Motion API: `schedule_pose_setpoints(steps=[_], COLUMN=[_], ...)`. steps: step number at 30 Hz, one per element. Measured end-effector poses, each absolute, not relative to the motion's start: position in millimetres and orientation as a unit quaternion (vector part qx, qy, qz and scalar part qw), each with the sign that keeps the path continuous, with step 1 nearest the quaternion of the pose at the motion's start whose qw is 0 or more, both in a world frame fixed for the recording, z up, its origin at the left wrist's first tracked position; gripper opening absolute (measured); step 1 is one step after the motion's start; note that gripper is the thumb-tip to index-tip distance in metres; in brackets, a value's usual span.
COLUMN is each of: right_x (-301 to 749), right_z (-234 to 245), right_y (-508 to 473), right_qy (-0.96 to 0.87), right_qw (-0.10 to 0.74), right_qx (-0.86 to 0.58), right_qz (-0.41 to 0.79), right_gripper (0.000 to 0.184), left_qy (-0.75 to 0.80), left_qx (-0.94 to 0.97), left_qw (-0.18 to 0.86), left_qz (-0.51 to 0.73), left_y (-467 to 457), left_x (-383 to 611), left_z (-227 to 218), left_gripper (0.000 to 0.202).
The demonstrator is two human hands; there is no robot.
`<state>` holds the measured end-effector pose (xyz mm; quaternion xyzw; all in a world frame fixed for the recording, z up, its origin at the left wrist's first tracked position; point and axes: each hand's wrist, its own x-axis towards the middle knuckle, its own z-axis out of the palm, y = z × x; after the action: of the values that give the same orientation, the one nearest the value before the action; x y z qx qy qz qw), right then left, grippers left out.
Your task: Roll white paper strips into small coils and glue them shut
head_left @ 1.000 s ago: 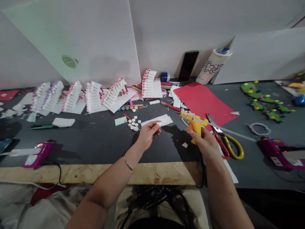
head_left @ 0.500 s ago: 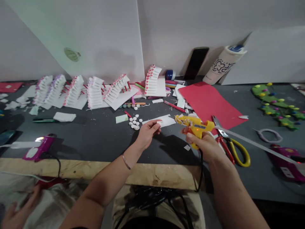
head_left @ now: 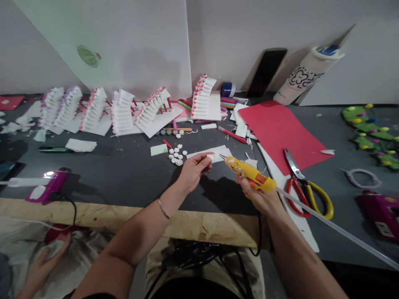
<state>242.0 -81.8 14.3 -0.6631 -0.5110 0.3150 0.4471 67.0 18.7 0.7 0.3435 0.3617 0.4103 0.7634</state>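
My left hand (head_left: 192, 170) pinches a small white piece (head_left: 212, 157) between thumb and fingers, held just above the dark table. My right hand (head_left: 261, 198) grips a yellow glue gun (head_left: 249, 174), tilted so that its nozzle points left at the white piece, a short gap away. A long clear glue stick (head_left: 336, 227) trails from the gun's back toward the lower right. A white paper strip (head_left: 218, 151) and a cluster of small white discs (head_left: 176, 156) lie just beyond my left hand.
Rows of white stepped paper models (head_left: 121, 112) line the back. A red sheet (head_left: 280, 133), scissors (head_left: 304, 187), purple glue guns (head_left: 46, 187), green felt shapes (head_left: 370, 133), a phone (head_left: 264, 72) and a tube (head_left: 307, 72) surround the area. Another person's hand (head_left: 46, 261) shows at lower left.
My right hand has swung the glue gun's nozzle leftward and closer to the white piece. The left hand has stayed nearly still. The camera has tilted down a little.
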Motion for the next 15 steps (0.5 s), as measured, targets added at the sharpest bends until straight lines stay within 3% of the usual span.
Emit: schedule_pose_setpoints(steps=[15], right_x=[238.0], right_z=[-0.6], right_y=[-79.2], right_qy=[-0.567], right_qw=[0.433], right_qx=[-0.646], right_qz=[0.272], right_gripper=[0.028], left_qy=[0.363], left_qx=[0.346], left_qw=[0.761], left_qz=[0.411], left_y=[19.0], left_x=[67.2], left_z=[-0.4], left_gripper=[0.03])
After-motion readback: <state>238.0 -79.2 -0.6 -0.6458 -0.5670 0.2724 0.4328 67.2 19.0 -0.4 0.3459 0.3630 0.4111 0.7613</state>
